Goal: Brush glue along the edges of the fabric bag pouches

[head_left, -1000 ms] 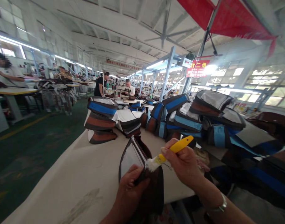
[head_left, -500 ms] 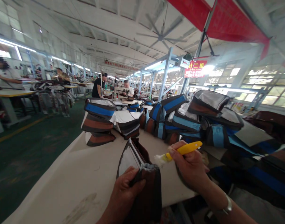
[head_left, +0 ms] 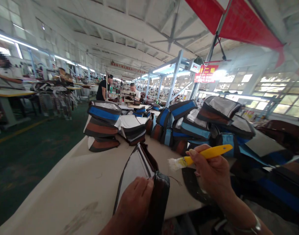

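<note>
My left hand [head_left: 134, 200] is closed on a black and brown sewn bag piece [head_left: 162, 192] with a white inner side. The piece stands tilted on the near part of the pale table [head_left: 86, 182], its rolled corner pointing up beside my fingers. My right hand [head_left: 213, 169] grips a yellow-handled brush [head_left: 216, 151] between thumb and fingers. Its pale, matted bristles are in the air to the right of the piece, apart from it. Below my right hand a dark curved piece [head_left: 193, 186] lies partly hidden.
Stacked bag pieces [head_left: 104, 125] with blue and brown bands stand at the table's far left. A larger heap of bag pieces [head_left: 195, 129] fills the back and right. People work at machines beyond, and a green floor [head_left: 41, 153] runs along the left.
My right hand has drawn the brush away to the right from the piece. My left hand has shifted over the piece's upper edge, and the rolled corner now looks folded down.
</note>
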`<action>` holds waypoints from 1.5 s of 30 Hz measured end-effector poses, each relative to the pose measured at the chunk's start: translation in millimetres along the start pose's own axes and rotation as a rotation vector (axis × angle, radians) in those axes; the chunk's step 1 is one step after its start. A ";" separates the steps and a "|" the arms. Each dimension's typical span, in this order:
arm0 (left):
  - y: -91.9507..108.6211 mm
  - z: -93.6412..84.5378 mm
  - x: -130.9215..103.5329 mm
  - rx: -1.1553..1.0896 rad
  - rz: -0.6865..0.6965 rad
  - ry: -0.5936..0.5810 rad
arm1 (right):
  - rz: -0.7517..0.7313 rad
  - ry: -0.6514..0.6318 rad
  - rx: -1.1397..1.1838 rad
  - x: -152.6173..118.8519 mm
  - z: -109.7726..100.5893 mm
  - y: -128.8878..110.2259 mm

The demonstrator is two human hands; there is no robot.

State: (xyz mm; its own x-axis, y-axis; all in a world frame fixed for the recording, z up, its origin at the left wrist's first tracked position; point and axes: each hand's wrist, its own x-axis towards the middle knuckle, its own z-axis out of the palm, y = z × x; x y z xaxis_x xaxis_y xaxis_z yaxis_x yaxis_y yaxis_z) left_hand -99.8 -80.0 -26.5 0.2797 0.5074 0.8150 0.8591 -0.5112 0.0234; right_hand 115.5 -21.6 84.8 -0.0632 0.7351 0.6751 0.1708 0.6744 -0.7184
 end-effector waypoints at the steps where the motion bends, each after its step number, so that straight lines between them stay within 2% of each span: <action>1: 4.2 1.4 2.3 0.031 0.057 -0.005 | -0.009 0.002 0.000 -0.5 1.8 -3.5; 3: 12.7 2.1 8.5 0.045 0.141 -0.024 | -0.029 -0.043 -0.024 -2.9 8.6 -7.1; 5: 19.1 1.5 13.8 0.031 0.186 -0.050 | -0.070 -0.150 -0.083 -5.6 16.4 -6.1; 9: 22.3 2.0 14.4 -0.007 0.184 -0.047 | -0.232 -0.519 -0.323 -5.7 19.9 -0.6; 11: 21.6 3.8 10.9 -0.013 0.188 -0.062 | -0.271 -0.631 -0.431 -3.5 14.8 -0.4; 12: 21.3 5.0 9.0 -0.013 0.193 -0.072 | -0.272 -0.629 -0.453 -2.5 12.2 -0.9; 15: 21.8 8.8 5.2 -0.010 0.185 -0.069 | -0.239 -0.488 -0.394 -1.4 10.8 -1.6; 16: 22.2 9.8 4.6 -0.019 0.182 -0.075 | -0.214 -0.478 -0.365 -1.4 12.9 -0.9; 20: 24.0 10.8 2.7 -0.052 0.204 -0.136 | -0.209 -0.658 -0.469 0.7 24.4 3.7; 22: 24.6 10.9 0.8 -0.039 0.208 -0.145 | -0.219 -0.614 -0.486 2.0 27.8 4.0; 24: 25.4 11.9 -1.5 -0.045 0.207 -0.141 | -0.177 -0.559 -0.390 1.2 30.5 4.1; 26: 26.7 13.5 -3.4 -0.064 0.201 -0.136 | -0.138 -0.622 -0.322 -1.4 33.4 7.1; 28: 27.4 13.6 -4.1 -0.077 0.218 -0.138 | -0.157 -0.700 -0.378 -3.6 35.2 13.2; 30: 25.1 9.7 -3.1 -0.066 0.238 -0.115 | -0.185 -0.642 -0.447 -3.5 33.1 18.4; 32: 17.0 0.8 -0.9 -0.038 0.250 -0.055 | -0.166 -0.427 -0.390 -1.0 26.4 17.8; 35: -6.7 -16.2 1.5 0.013 0.217 0.026 | -0.008 -0.077 -0.044 2.1 13.7 6.4; 37: -26.5 -23.0 -0.2 0.025 0.160 0.071 | 0.152 0.076 0.270 0.4 9.3 -1.1; 39: -44.5 -22.7 -6.0 0.005 0.048 0.121 | 0.308 0.151 0.541 -6.0 11.4 -2.9; 41: -57.3 -16.2 -16.3 -0.044 -0.125 0.151 | 0.436 0.183 0.727 -16.6 19.8 1.8; 45: -62.2 -2.9 -47.0 -0.028 -0.496 0.247 | 0.614 0.187 0.926 -42.4 41.9 19.7</action>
State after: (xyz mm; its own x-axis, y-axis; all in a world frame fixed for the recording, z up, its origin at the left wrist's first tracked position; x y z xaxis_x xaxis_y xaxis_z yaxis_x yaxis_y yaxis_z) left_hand -167.6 -74.1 -64.6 -0.2673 0.5164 0.8136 0.8494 -0.2724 0.4520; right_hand 80.4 -36.5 35.0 -0.0577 0.9908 0.1226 -0.6782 0.0512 -0.7331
